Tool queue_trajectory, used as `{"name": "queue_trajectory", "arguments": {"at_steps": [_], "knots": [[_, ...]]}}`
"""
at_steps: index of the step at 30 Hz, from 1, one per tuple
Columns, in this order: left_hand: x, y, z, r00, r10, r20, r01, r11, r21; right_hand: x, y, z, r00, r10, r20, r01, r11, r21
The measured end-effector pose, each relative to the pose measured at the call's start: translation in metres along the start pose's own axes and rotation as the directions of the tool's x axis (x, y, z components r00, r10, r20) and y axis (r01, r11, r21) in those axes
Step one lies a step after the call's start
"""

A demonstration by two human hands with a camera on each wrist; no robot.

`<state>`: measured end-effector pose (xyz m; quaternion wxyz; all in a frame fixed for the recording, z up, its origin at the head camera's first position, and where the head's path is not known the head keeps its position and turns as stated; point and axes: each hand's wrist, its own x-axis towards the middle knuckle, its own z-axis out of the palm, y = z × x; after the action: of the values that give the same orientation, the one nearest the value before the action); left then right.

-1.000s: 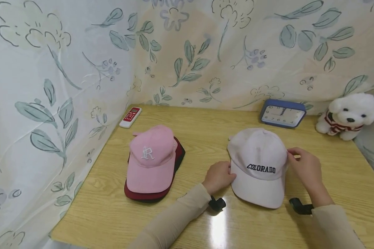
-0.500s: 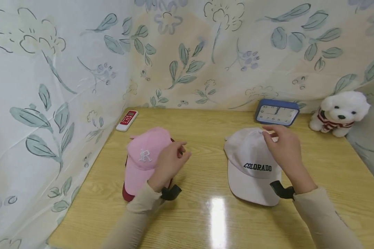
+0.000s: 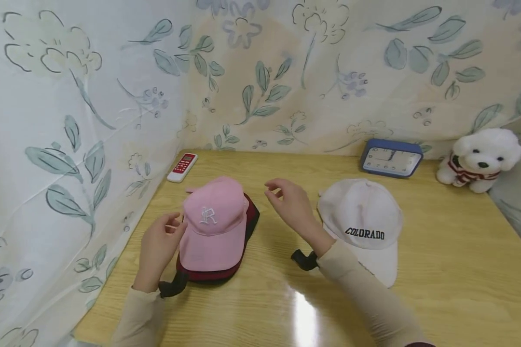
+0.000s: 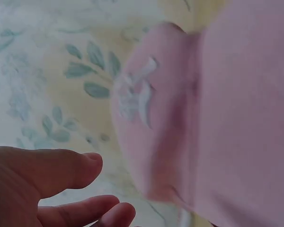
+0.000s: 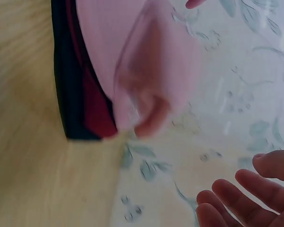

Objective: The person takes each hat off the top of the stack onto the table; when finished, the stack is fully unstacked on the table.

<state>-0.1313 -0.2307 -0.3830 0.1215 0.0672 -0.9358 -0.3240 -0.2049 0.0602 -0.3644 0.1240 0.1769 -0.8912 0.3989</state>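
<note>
- Left hand (image 3: 158, 243): relaxed, empty, beside pink fabric baseball cap (image 3: 214, 236) atop dark-red and black caps (image 5: 68, 101).
- Right hand (image 3: 290, 203): relaxed, empty, between these and white fabric COLORADO cap (image 3: 361, 212).

Ahead of you, a cream back sheet (image 3: 304, 62) printed with grey-green leaves, outlined flowers and lilac berries stood behind the desk (image 3: 451, 250), and to your left a whiter side sheet (image 3: 113, 48) in a matching print, lightly creased, met it at a corner. Your desk had a yellowish wood-grain top, its far edge running along the back sheet. Nearer to you, a bright white reflection (image 3: 305, 318) gleamed on its glossy surface.
</note>
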Motion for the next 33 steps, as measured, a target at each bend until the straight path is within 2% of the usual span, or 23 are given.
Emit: {"name": "queue_trajectory", "arguments": {"at_steps": [4, 8, 11, 16, 20, 29, 33], "knots": [[-0.015, -0.023, 0.002, 0.994, -0.1, 0.041, 0.1, 0.995, 0.002, 0.008, -0.007, 0.034, 0.997, 0.051, 0.056, -0.053, 0.998, 0.044], [-0.031, -0.039, 0.012, 0.98, -0.181, 0.079, 0.184, 0.983, -0.029, 0.011, -0.011, 0.058, 0.991, 0.097, 0.09, -0.103, 0.993, 0.064], [-0.041, -0.046, 0.021, 0.972, -0.222, 0.081, 0.227, 0.971, -0.069, 0.01, -0.014, 0.069, 0.989, 0.116, 0.095, -0.123, 0.989, 0.081], [-0.054, -0.048, 0.03, 0.963, -0.265, 0.044, 0.268, 0.958, -0.105, 0.007, -0.015, 0.081, 0.983, 0.154, 0.096, -0.169, 0.972, 0.162], [-0.055, -0.047, 0.031, 0.963, -0.268, 0.035, 0.271, 0.957, -0.109, 0.006, -0.012, 0.088, 0.984, 0.163, 0.071, -0.175, 0.961, 0.217], [-0.048, -0.046, 0.026, 0.944, -0.301, 0.134, 0.32, 0.933, -0.162, 0.01, -0.015, 0.09, 0.982, 0.18, 0.062, -0.19, 0.927, 0.325], [-0.048, -0.045, 0.022, 0.939, -0.311, 0.143, 0.335, 0.924, -0.187, 0.012, -0.019, 0.09, 0.984, 0.167, 0.053, -0.175, 0.924, 0.341]]}}
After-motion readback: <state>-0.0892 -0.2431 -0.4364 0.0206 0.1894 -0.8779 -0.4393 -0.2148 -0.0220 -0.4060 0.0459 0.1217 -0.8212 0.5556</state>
